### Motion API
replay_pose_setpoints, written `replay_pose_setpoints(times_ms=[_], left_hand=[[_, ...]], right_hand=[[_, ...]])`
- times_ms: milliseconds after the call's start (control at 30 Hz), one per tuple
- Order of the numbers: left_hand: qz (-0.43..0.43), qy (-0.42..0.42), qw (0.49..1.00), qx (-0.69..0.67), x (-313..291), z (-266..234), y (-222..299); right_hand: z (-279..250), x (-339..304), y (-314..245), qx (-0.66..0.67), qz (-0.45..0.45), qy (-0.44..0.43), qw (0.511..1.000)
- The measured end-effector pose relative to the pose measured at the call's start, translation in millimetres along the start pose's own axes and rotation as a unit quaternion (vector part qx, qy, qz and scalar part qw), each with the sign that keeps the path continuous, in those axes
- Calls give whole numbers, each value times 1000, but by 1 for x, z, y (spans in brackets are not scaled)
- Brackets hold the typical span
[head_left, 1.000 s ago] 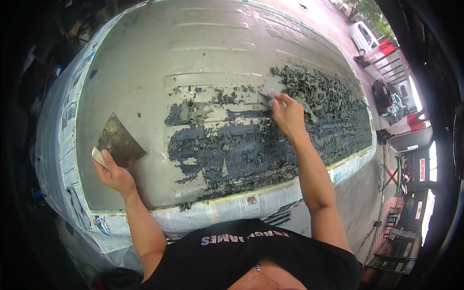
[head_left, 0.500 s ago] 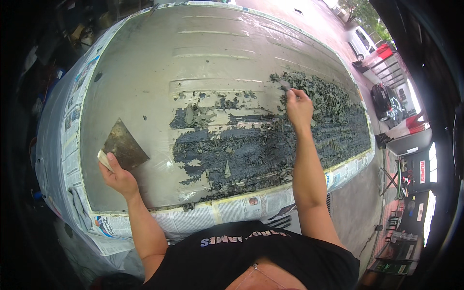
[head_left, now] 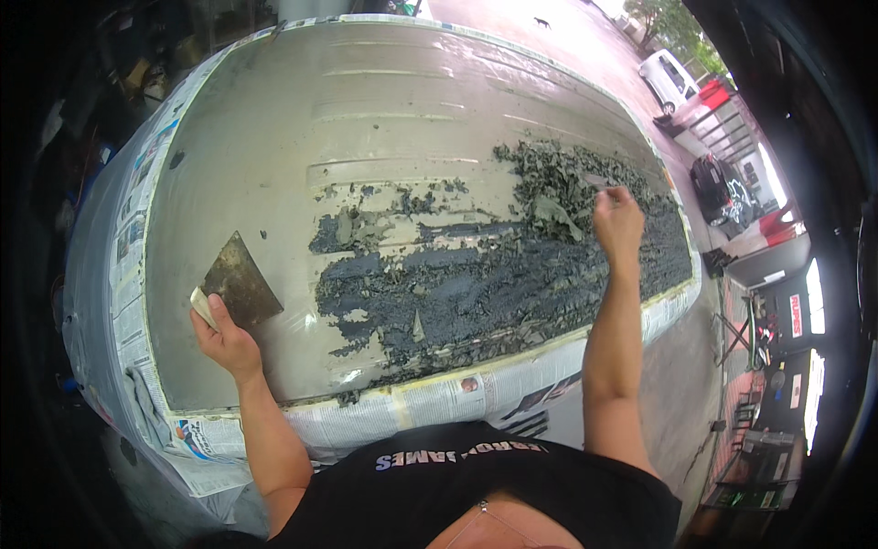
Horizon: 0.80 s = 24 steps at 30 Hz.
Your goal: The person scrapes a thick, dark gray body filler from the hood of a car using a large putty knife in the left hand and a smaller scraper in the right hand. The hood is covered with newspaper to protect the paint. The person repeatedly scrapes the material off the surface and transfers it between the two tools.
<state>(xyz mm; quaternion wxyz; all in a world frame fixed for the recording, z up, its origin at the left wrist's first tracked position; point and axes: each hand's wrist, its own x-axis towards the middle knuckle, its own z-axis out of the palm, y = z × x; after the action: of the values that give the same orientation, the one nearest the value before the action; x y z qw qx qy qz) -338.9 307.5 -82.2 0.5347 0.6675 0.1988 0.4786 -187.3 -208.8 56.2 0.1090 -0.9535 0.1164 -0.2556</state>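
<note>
A vehicle roof panel point(head_left: 229, 183) lies in front of me, bare grey on the left and far side. Dark, wrinkled, flaking paint point(head_left: 457, 288) covers its near right part. My left hand point(head_left: 229, 346) is closed round the pale handle of a broad scraper point(head_left: 243, 279), whose stained blade is held over the bare area. Over the loosened flakes at the right, my right hand point(head_left: 620, 224) pinches a small flat scraper point(head_left: 594, 181); its blade shows only faintly and its handle is hidden by the fingers. A curled heap of flakes point(head_left: 553, 215) lies left of that hand.
Newspaper point(head_left: 430, 403) and yellowish tape line the roof's edges, with plastic sheeting point(head_left: 96, 274) down the left side. A white car point(head_left: 668, 80) and a dark car point(head_left: 718, 192) stand beyond at the right. A folding stand point(head_left: 736, 334) is on the right floor.
My right hand has moved right across the flakes with the small scraper, and a curled heap now shows to its left. The left hand and broad scraper have barely moved.
</note>
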Motion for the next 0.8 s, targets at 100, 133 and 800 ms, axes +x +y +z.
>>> replay_pose_setpoints(times_ms=[100, 133, 800], left_hand=[[14, -35, 999, 26, 4, -12, -10], [10, -38, 999, 26, 4, -12, -13], [15, -3, 1000, -25, 5, -9, -12]], right_hand=[[19, -24, -52, 156, -26, -126, 979], [34, -26, -57, 159, -49, -127, 978], [98, -22, -82, 93, -89, -143, 981]])
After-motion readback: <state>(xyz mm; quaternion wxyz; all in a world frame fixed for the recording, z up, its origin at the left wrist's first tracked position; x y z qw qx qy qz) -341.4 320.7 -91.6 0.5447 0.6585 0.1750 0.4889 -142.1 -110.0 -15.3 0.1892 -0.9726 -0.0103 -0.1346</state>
